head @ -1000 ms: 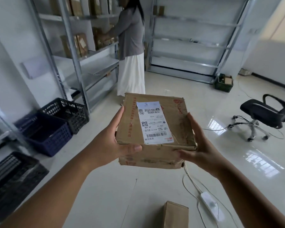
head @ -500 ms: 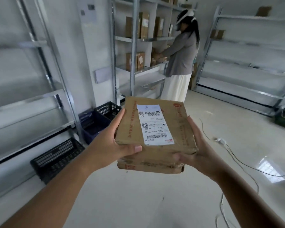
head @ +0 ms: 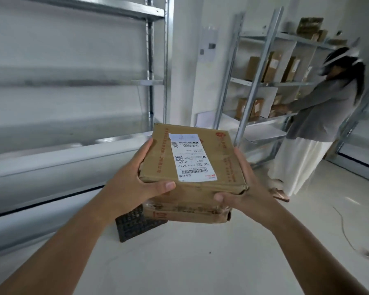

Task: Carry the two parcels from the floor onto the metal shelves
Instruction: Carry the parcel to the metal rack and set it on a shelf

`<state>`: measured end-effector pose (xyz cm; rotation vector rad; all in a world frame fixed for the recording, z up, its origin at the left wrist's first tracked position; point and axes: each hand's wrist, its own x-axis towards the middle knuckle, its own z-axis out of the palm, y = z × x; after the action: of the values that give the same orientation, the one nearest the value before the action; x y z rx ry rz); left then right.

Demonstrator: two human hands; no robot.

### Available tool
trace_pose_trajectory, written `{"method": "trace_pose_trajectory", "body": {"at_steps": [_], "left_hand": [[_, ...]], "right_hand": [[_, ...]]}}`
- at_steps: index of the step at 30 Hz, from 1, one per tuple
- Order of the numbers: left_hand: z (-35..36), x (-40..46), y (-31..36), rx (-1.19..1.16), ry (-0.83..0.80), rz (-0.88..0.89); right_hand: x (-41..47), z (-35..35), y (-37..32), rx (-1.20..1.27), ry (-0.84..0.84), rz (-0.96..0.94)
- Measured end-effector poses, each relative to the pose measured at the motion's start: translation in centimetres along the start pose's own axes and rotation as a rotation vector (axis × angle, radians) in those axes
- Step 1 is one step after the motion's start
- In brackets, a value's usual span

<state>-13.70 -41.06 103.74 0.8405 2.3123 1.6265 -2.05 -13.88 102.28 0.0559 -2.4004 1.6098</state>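
Two brown cardboard parcels are stacked in front of my chest. The top parcel (head: 217,158) bears a white shipping label; the lower parcel (head: 185,213) shows only its front edge beneath it. My left hand (head: 134,182) grips the stack's left side, thumb on the top parcel's front edge. My right hand (head: 243,188) holds the right side, fingers under the stack. A metal shelf unit (head: 73,150) with bare grey boards fills the left of the view, close ahead.
A black plastic crate (head: 134,226) lies on the floor below the parcels. A person in a grey top and white skirt (head: 313,133) works at a second shelf unit (head: 262,84) holding several boxes at right. A cable (head: 345,231) trails across the floor.
The view has swung left: the near shelf unit now fills the left side and the person has shifted to the far right. Both hands keep the same grip on the stacked parcels.
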Motion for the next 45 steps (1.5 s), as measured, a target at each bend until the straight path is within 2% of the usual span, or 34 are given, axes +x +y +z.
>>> {"method": "trace_pose_trajectory", "body": {"at_steps": [11,18,30,36,41,45], "left_hand": [[-12.3,0.0,-2.5,0.031,0.241,-0.032],[-16.8,0.9,-3.6,0.029,0.324,-0.051],[-14.7,7.3,-2.3,0.019,0.543,-0.036],[-13.3,12.2,-1.4,-0.001,0.565,0.041],[-13.5,16.5,-1.2,0.007,0.643,0.077],[-14.9,20.0,-1.8,0.013,0.646,0.073]], "right_hand": [[11.4,9.6,-3.1,0.071,-0.126,-0.040],[17.2,13.0,-3.9,0.081,-0.187,-0.097],[27.5,9.5,-2.4,0.137,-0.373,-0.211],[32.3,6.4,-2.0,0.200,-0.362,-0.280],[35.9,5.6,-1.4,0.248,-0.327,-0.242],[39.1,5.7,-1.0,0.237,-0.297,-0.227]]}}
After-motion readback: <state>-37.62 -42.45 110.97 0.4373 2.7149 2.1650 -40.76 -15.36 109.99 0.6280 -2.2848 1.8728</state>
